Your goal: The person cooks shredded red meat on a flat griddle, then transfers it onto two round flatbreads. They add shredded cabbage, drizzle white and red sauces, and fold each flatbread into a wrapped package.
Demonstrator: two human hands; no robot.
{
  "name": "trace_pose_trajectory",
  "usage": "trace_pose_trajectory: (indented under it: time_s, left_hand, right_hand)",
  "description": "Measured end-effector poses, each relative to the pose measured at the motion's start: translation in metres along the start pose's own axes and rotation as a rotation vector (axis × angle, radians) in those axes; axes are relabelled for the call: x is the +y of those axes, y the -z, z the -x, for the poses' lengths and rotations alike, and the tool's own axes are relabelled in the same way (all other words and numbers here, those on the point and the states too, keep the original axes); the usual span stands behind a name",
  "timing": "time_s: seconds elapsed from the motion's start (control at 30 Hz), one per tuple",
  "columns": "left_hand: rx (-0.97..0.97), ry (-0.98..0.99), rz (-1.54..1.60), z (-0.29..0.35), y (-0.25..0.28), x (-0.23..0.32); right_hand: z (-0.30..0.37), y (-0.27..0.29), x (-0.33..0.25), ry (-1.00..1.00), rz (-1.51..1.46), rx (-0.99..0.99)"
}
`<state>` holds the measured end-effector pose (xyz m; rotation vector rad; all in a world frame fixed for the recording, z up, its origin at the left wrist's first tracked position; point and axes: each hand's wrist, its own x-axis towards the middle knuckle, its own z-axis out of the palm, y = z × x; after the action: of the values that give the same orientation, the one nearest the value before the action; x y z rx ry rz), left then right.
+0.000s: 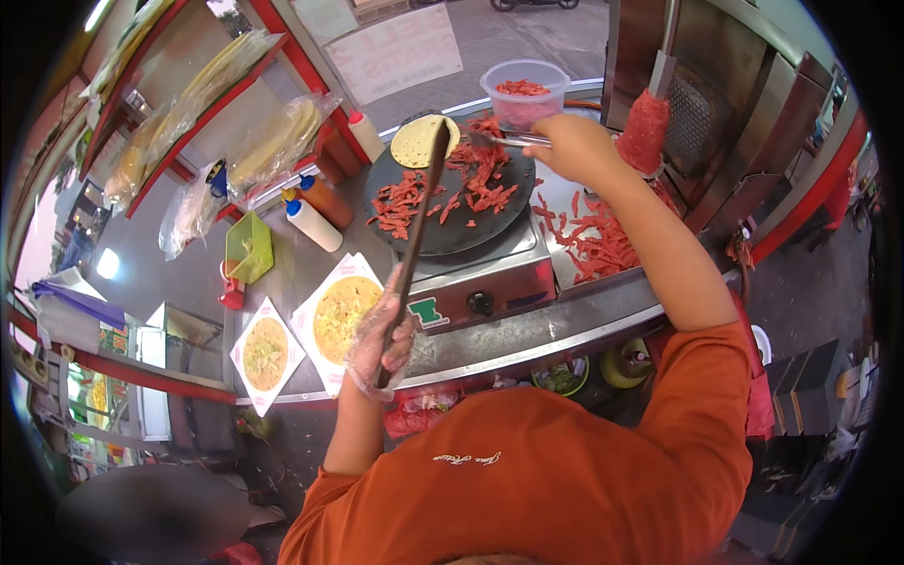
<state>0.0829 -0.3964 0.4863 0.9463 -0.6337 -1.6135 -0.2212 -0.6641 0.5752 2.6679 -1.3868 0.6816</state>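
By judgement, the work stood partway along. Two topped flatbreads, a larger one (345, 311) and a smaller one (266, 353), lay flat and unfolded on white papers on the steel table (471, 353), left of the stove; their shredded topping was already in place. A third flatbread (411, 146) lay at the far left of the round griddle (457, 242), its visible face bare of topping. Red meat strips (400, 202) covered much of the griddle in loose clusters, so that portion appeared unfinished. More strips (603, 250) lay apart from the heat in the metal tray to the right, and others sat in the translucent tub (527, 115) behind the griddle. My left grip (384, 334), in a clear plastic glove, was clamped around a long dark utensil (419, 231) that crossed above the griddle; I could not tell whether its far end touched the third flatbread. My right grip (574, 146), bare, was closed on a metal utensil (521, 141), its working end at the meat near the griddle's far edge.
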Motion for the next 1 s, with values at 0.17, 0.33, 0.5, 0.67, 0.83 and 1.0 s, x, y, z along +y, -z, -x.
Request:
trace_pose_trajectory:
  time_s: [0.17,0.33,0.5,0.67,0.83,1.0]
  left_hand:
    - [0.094,0.040,-0.145,-0.028,0.009,0.011]
    - [0.129,0.043,-0.290,-0.034,-0.010,-0.007]
    - [0.151,0.070,-0.436,-0.033,-0.041,-0.010]
    - [0.142,0.049,-0.579,-0.046,-0.069,-0.009]
    - [0.098,0.059,-0.583,-0.067,-0.086,-0.003]
    - [0.138,0.030,-0.570,-0.075,-0.073,0.005]
  right_hand:
    - [0.038,-0.005,0.012,0.025,0.083,-0.043]
    - [0.078,-0.031,-0.009,0.008,-0.112,-0.028]
    - [0.072,-0.077,0.020,-0.005,-0.265,0.150]
    - [0.062,-0.093,0.064,-0.042,-0.294,0.314]
    - [0.055,-0.104,0.098,-0.137,-0.387,0.363]
    - [0.060,-0.104,0.126,-0.399,-0.471,0.270]
